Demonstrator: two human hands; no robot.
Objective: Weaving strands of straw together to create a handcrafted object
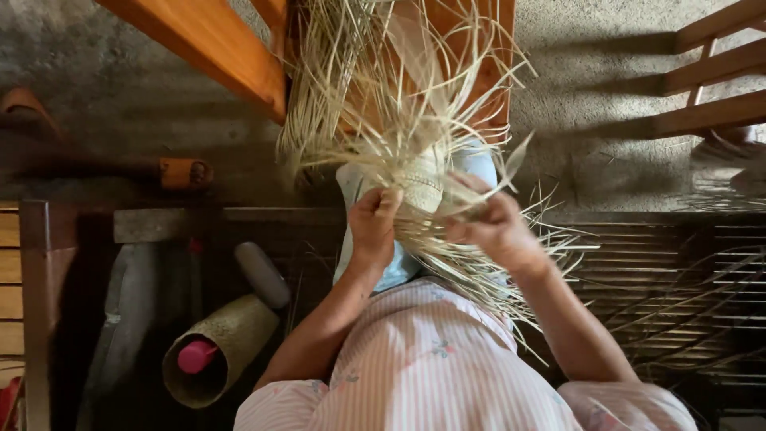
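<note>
Where the striped pink garment [431,367] fills the bottom of the view, both forearms are seen rising toward twelve o'clock and meeting on a small woven straw piece [420,187], which is held over the lap at the centre of the frame. The left hand [373,223] is clenched on the piece's nine o'clock side, seemingly to steady it. The right hand [496,227] is closed around a bunch of loose straw strands [479,271] at three o'clock, probably so that they are kept taut and apart from the finished weave. A pale blue cloth [399,267] is spread beneath the work, perhaps to shield the knees.

At eight o'clock, on the dark floor, a woven cylinder [219,347] is laid on its side with a pink object [195,355] inside its mouth. Further off, toward twelve o'clock, unwoven strands [375,88] are fanned upward against an orange wooden frame [215,44], and grey concrete floor [590,96] is seen beyond.
</note>
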